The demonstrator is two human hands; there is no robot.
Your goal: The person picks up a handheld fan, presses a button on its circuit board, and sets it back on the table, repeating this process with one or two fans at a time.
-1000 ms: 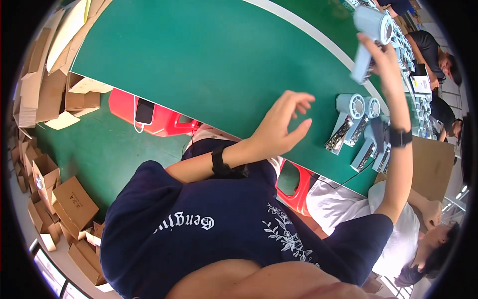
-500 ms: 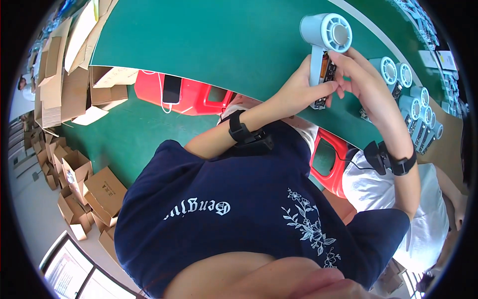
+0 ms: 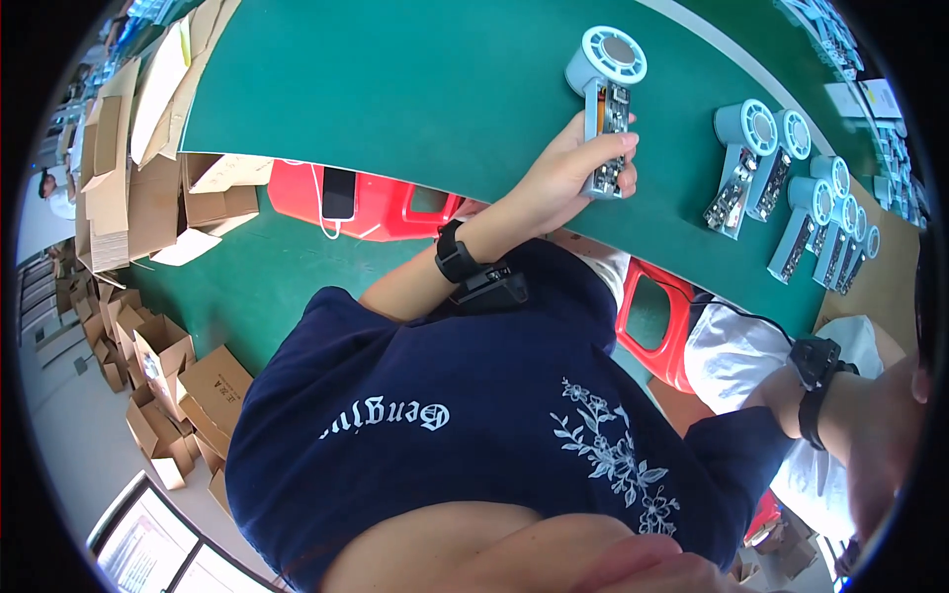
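My left hand (image 3: 573, 170) is wrapped round the handle of a light blue handheld fan (image 3: 585, 74), above the green table. The fan's round head points up, and its handle is uncovered, with a circuit board (image 3: 615, 114) and an orange part showing. My thumb lies across the board. Far from the fan, my right hand (image 3: 880, 425) is at the right rim of the picture; its fingers are cut off or too dark to make out. Several similar fans (image 3: 746, 128) with bare boards lie on the table to the right.
Red plastic stools (image 3: 390, 203) stand at the table's near edge, one with a phone (image 3: 338, 195) and cable on it. Cardboard boxes (image 3: 215, 390) are piled at the left. A person in white (image 3: 732, 346) sits at the right. More blue parts (image 3: 895, 178) lie at the far right.
My right hand has let go of the fan and swung away to the lower right. The left hand, still holding the fan, has shifted slightly left and turned it, baring the board.
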